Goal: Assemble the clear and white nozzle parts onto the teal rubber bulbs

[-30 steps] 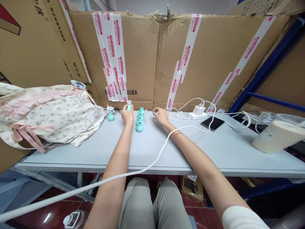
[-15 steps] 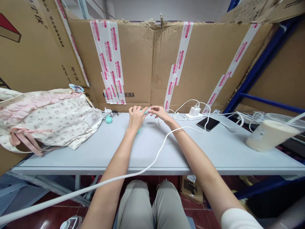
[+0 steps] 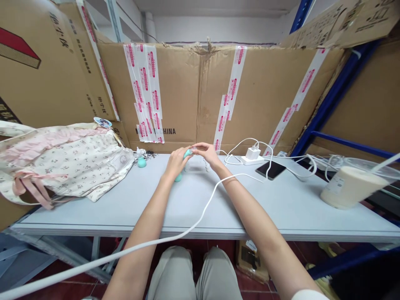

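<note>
My left hand (image 3: 175,163) is closed around a small teal object (image 3: 187,153), whose rounded end sticks out past the fingers. My right hand (image 3: 210,156) reaches over from the other side, its fingertips pinched at the tip of that same object; what exactly they grip there is hidden. Below the left hand, another teal rounded piece (image 3: 178,178) shows on the table. Small whitish, partly clear pieces (image 3: 206,166) stand behind and under the hands, too blurred to name. To the left, a little teal bulb-shaped piece (image 3: 141,162) stands by some keys.
A white cable (image 3: 208,200) crosses in front of my arms. On the grey table (image 3: 200,212) lie a floral cloth bag (image 3: 93,162), a white charger (image 3: 253,153) on a power strip and a phone (image 3: 271,170). A drink cup (image 3: 346,187) stands right; cardboard (image 3: 181,91) walls the back.
The camera view has tilted up a little. Both hands remain together at the teal object, which shows more plainly now, with the right hand's fingers arched over its tip.
</note>
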The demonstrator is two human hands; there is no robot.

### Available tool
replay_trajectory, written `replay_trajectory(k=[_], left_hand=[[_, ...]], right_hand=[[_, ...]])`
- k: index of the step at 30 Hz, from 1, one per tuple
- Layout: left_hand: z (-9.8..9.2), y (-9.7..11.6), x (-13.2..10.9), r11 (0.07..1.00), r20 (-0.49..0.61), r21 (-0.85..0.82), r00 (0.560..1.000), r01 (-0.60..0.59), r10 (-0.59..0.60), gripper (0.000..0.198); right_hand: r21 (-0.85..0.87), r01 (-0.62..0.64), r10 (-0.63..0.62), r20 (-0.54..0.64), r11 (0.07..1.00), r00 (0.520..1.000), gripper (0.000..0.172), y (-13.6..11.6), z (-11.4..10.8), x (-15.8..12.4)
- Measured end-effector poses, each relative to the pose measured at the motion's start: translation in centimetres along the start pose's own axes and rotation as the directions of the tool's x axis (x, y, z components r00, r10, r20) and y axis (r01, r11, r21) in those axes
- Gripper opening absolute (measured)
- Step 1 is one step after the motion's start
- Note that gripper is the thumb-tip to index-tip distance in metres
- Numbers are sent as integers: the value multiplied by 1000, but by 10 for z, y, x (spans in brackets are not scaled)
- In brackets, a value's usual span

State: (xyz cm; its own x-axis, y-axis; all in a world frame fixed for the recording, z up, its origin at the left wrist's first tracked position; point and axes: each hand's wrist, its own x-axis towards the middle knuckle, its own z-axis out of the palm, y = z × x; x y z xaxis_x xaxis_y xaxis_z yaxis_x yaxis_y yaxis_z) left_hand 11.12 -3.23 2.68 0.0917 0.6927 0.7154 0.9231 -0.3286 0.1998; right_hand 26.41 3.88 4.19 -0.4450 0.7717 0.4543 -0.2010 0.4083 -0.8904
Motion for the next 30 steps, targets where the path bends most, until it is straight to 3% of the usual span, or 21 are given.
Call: replay_trajectory(k=[5,9,11,13,16,18,19,21,24,30], left_hand=[[0,-4,-3,997,-96,31,994,65,-61,29],[2,-4,-5,989,-160,-75,977,130,-140,23],[0,-8,-5,971,-236,-130,945,199,-225,23],[-4,-16,-4,942,-338,-175,881,287,-331,25],[-9,-31,-4,885,-495,-257,733,388,-466,26],[-8,-39,-5,851,-565,-319,638,417,-524,28],[-7,-42,-5,841,-579,-341,611,421,-540,29],[-4,-46,-6,834,-576,-359,604,419,-551,29],[0,-46,-8,837,-550,-352,631,419,-547,27],[-1,-44,-7,823,-533,-355,628,443,-567,25]], right_hand=[[-196,168,-191,-105,966,976,30,-4,23,-10],[-464,177,-288,-179,868,941,26,-18,31,-23],[-558,158,-329,-221,815,918,27,-24,26,-25],[-588,154,-335,-212,794,918,29,-25,16,-22],[-642,150,-251,-69,752,965,29,-14,0,-19],[-732,149,-192,26,665,981,25,-1,-4,-21],[-779,154,-174,59,608,983,23,6,-4,-22],[-852,176,-150,116,494,982,21,18,-2,-27],[-893,250,-92,233,375,968,19,25,3,-31],[-864,368,-77,365,343,928,22,15,4,-29]])
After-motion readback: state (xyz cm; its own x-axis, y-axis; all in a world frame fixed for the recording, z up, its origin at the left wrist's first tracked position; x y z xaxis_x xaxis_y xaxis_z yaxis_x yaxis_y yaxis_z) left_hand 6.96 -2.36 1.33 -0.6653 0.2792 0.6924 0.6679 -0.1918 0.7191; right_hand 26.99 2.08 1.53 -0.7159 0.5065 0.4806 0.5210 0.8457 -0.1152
